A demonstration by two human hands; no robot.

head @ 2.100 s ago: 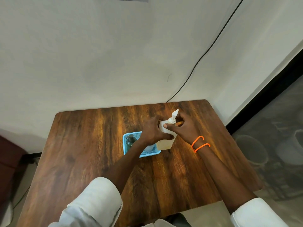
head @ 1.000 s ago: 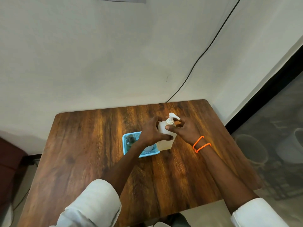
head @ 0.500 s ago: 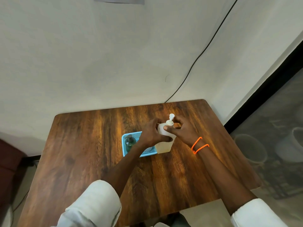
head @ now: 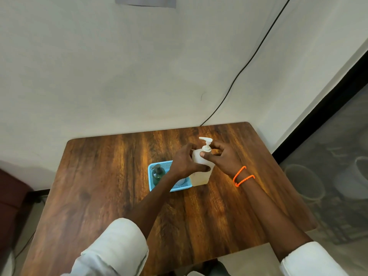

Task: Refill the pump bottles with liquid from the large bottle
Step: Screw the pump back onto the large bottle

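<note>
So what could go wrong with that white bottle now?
The white pump bottle stands right beside the blue basket, so it might tip or knock the basket. The right hand is at the pump top while the left hand grips the body; liquid could squirt or spill onto the table.

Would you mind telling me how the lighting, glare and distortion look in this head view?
Head view: warm glare streaks the wooden table beside the white pump bottle; wide-angle distortion bows the wall cable; the glass panel at right looks dim and hazy; both hands are fairly sharp.
</note>
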